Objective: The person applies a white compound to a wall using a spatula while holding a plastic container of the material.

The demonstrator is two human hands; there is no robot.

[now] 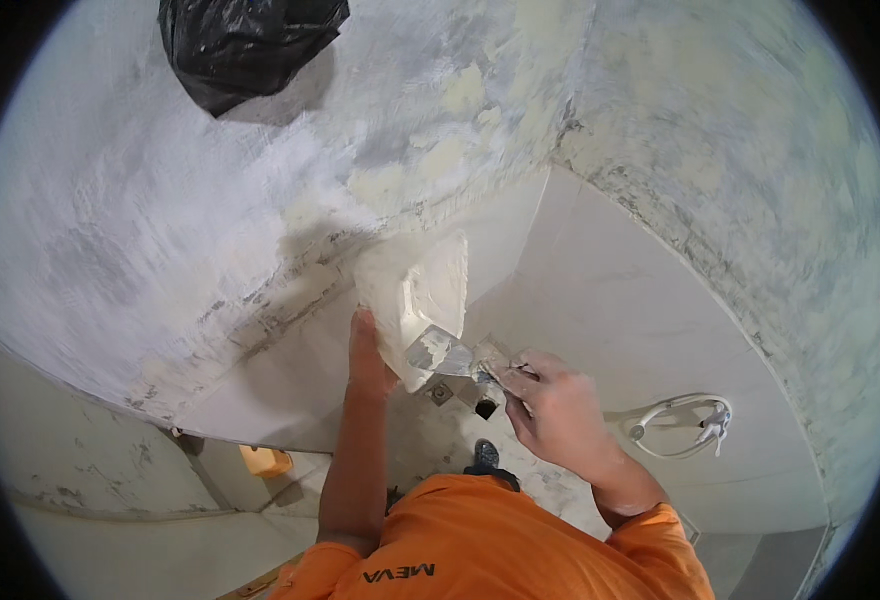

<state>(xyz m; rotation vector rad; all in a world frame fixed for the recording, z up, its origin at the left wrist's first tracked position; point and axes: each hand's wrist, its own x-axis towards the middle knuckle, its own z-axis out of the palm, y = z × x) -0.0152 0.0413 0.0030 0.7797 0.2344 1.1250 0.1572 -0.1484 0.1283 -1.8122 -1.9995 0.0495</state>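
Note:
My left hand (368, 355) is closed on the edge of a flat, roughly rectangular tool (378, 285), so coated in cream-white putty (444, 290) that its exact kind is hard to make out. In my right hand (558, 408) is a putty knife (454, 360), gripped by its handle. The knife's metal blade lies against the lower end of the coated tool, with a dab of putty on it. Both hands are held in front of me, and pale smears mark the right one's fingers.
Patchy plastered walls (200, 210) meet at a corner ahead, above smooth light panels (650, 310). A black plastic bag (250, 45) is at the upper left. To the right is a white hose (650, 420). An orange object (265, 461) sits low on the left.

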